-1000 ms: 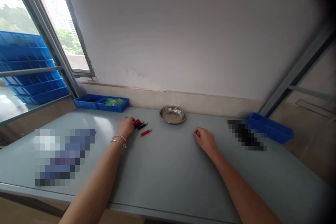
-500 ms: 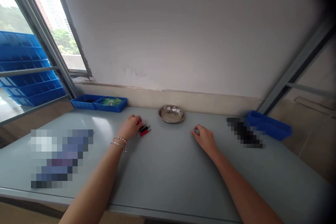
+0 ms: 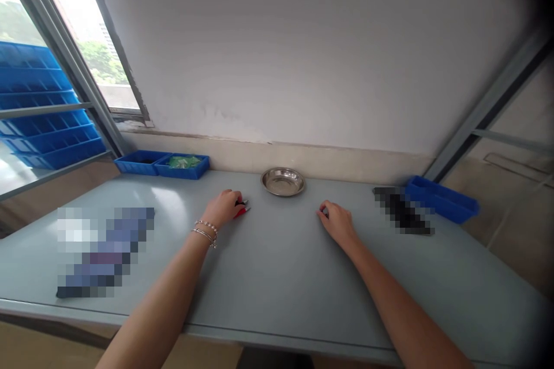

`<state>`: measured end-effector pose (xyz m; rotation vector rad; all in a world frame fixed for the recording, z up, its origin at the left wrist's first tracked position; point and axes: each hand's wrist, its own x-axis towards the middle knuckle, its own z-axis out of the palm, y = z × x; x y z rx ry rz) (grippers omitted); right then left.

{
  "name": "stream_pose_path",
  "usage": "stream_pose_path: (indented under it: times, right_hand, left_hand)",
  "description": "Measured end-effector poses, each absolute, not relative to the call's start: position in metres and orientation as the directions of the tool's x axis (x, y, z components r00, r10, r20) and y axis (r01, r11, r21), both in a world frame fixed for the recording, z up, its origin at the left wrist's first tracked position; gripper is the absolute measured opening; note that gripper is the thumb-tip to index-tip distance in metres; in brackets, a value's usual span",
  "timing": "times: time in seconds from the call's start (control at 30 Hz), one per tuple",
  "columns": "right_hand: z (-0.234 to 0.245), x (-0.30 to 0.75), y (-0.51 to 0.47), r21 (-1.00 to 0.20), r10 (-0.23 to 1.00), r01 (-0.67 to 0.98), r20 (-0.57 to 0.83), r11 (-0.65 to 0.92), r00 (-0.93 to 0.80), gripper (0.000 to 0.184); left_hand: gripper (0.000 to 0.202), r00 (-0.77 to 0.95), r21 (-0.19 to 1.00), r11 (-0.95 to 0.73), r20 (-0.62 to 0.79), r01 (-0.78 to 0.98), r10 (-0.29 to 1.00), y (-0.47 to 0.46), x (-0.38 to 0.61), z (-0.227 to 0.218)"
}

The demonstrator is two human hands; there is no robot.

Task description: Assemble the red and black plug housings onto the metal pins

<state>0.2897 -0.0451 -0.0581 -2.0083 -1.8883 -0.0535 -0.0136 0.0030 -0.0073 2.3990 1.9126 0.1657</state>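
Note:
My left hand (image 3: pixel 224 207), with bracelets at its wrist, is over the left-centre of the table, its fingers closed around small plug-like pieces. A red piece (image 3: pixel 239 213) and a black piece (image 3: pixel 239 203) stick out past the fingertips, each slim with a metal tip; my fingers hide the rest. Right of centre, my right hand (image 3: pixel 336 220) rests low over the table with its fingers curled together. Something small and dark shows at its fingertips, too little to name. A shallow round steel dish (image 3: pixel 283 191) stands between and beyond both hands.
Two blue bins (image 3: pixel 142 169) sit at the back left, one holding green-wrapped stuff (image 3: pixel 184 162). Another blue bin (image 3: pixel 441 202) is at the back right, beside a blurred dark object (image 3: pixel 404 211). A blurred bluish object (image 3: pixel 112 248) lies left. Blue trays (image 3: pixel 38 109) are stacked on a shelf.
My left hand has moved slightly right over the red and black pieces, covering more of them. My right hand stays nearly in place, its fingers a little more closed. The view has tilted slightly.

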Motion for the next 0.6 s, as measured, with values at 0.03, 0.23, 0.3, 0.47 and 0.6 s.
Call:
stream_pose_path:
  times: [0.03,0.23,0.3,0.47,0.6]
  right_hand:
    - [-0.057,0.289,-0.045,-0.246,0.956,0.969,0.276,-0.028,0.098,0.012]
    - [-0.053,0.287,-0.046,-0.258,0.963,0.965,0.247,-0.044,0.11,0.013]
    - [-0.053,0.287,-0.046,-0.261,0.964,0.964,0.242,-0.045,0.111,0.012]
    - [-0.054,0.287,-0.044,-0.256,0.965,0.965,0.237,-0.051,0.114,0.012]
    - [-0.055,0.288,-0.043,-0.252,0.961,0.967,0.259,-0.033,0.1,0.012]
  left_hand:
    - [0.023,0.215,0.12,-0.218,0.044,0.968,0.976,0.002,-0.012,-0.006]
    - [0.028,0.279,0.133,-0.29,0.095,0.948,0.956,-0.005,-0.002,-0.002]
    - [0.027,0.333,0.128,-0.338,0.057,0.932,0.941,-0.006,0.002,-0.004]
    - [0.02,0.367,0.057,-0.367,0.008,0.929,0.93,-0.006,0.006,-0.012]
    - [0.017,0.35,0.035,-0.35,0.004,0.936,0.937,-0.005,0.005,-0.013]
